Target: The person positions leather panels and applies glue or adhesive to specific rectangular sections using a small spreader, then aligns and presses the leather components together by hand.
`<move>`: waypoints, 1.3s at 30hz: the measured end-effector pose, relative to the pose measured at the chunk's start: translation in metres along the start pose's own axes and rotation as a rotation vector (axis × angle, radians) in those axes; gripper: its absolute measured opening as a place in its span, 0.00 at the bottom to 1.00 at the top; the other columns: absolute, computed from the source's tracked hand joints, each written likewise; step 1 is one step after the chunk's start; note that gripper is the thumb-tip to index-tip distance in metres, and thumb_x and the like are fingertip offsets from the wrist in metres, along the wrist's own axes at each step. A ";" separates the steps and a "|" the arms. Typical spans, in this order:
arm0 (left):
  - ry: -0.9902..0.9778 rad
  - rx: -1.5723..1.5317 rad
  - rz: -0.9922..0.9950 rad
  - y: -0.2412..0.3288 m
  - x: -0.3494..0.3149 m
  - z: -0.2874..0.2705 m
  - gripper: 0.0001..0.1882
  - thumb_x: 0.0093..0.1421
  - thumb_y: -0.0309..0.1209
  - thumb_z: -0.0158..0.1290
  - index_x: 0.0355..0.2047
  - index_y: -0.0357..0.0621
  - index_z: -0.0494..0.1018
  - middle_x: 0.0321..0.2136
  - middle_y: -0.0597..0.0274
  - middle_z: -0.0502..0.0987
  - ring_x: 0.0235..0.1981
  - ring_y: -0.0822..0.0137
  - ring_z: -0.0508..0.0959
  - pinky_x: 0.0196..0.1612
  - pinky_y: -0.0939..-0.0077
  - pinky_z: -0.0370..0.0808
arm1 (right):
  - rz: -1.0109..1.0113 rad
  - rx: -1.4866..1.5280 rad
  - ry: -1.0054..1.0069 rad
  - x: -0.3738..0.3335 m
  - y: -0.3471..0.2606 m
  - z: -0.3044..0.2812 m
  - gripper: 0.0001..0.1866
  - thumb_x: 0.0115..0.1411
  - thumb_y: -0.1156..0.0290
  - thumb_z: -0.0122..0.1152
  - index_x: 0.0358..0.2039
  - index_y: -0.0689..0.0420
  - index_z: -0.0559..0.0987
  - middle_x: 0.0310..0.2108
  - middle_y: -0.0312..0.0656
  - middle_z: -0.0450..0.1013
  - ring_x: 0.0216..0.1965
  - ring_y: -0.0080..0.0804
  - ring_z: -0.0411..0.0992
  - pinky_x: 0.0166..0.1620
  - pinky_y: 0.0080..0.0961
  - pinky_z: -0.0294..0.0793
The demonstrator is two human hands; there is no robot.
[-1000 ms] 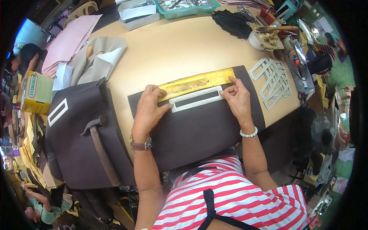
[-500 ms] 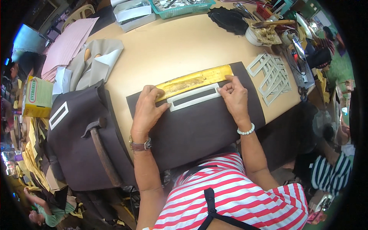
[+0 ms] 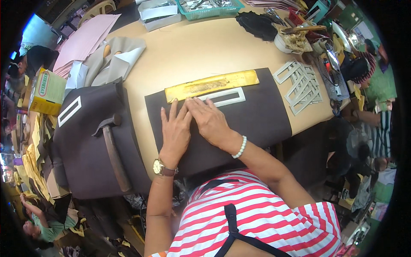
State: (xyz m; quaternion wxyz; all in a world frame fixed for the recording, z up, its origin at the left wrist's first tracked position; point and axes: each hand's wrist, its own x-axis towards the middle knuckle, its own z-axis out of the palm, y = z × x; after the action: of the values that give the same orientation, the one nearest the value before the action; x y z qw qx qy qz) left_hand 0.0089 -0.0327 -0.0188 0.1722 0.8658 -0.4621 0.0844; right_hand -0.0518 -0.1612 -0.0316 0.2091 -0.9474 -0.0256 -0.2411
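**Hands bunched up on the left end of the frame piece**

Both hands have slid together compared with a second ago, when they sat apart at either end of the white rectangular frame (image 3: 220, 97). Now the left hand (image 3: 175, 130) and right hand (image 3: 210, 121) lie side by side, touching, palms down and fingers spread flat on the dark brown panel (image 3: 261, 118), fingertips at the left end of that frame. Neither hand grips anything; they just press.

The frame lies on the upper part of the panel, just below the long gold strip (image 3: 212, 85), which runs along the panel's top edge and looks to be touching it or nearly so. The panel itself lies on the tan table (image 3: 192, 51), with its near edge hanging over toward the person.

Off to the left, a hammer (image 3: 112, 147) rests on a stack of similar dark panels (image 3: 85, 167) with another white frame on top. To the right, a fan of spare white frames (image 3: 302, 83) lies on the table.

What could go wrong, I reckon: with all the pressure on the left end, the right end of the frame is free, so it could pivot or lift and end up crooked against the gold strip. Since part of the panel overhangs the table, a hard push could also drag the whole sheet and knock the strip out of line.
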 end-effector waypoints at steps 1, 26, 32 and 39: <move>-0.012 -0.009 -0.002 -0.002 -0.001 -0.001 0.21 0.52 0.19 0.46 0.48 0.45 0.70 0.53 0.60 0.68 0.59 0.50 0.61 0.59 0.34 0.48 | 0.025 -0.031 -0.026 -0.002 0.001 0.000 0.21 0.56 0.76 0.45 0.51 0.68 0.67 0.50 0.53 0.69 0.53 0.44 0.67 0.57 0.45 0.61; -0.115 0.351 0.040 0.017 -0.007 -0.005 0.25 0.51 0.22 0.46 0.53 0.39 0.67 0.53 0.57 0.66 0.65 0.53 0.51 0.62 0.38 0.41 | 0.205 -0.135 -0.083 -0.032 0.010 -0.028 0.24 0.56 0.76 0.42 0.54 0.70 0.64 0.55 0.54 0.65 0.56 0.38 0.66 0.60 0.55 0.52; -0.111 0.493 0.076 0.025 -0.006 0.001 0.23 0.51 0.26 0.47 0.49 0.30 0.69 0.51 0.48 0.67 0.65 0.52 0.49 0.63 0.38 0.40 | 0.365 -0.362 -0.075 -0.063 0.062 -0.071 0.25 0.56 0.77 0.41 0.56 0.67 0.63 0.54 0.53 0.66 0.56 0.38 0.66 0.60 0.58 0.49; -0.044 0.352 -0.117 0.023 -0.020 0.003 0.24 0.49 0.22 0.46 0.50 0.32 0.67 0.53 0.51 0.66 0.62 0.51 0.55 0.61 0.37 0.46 | 0.288 -0.345 -0.165 -0.002 0.081 -0.094 0.19 0.59 0.67 0.49 0.51 0.53 0.72 0.45 0.45 0.71 0.50 0.41 0.68 0.59 0.60 0.50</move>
State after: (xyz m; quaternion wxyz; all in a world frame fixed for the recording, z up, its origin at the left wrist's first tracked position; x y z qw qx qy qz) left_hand -0.0214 -0.0304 -0.0221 0.0124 0.9096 -0.3929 0.1347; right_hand -0.0831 -0.2733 0.0112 0.0735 -0.9794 0.1344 -0.1314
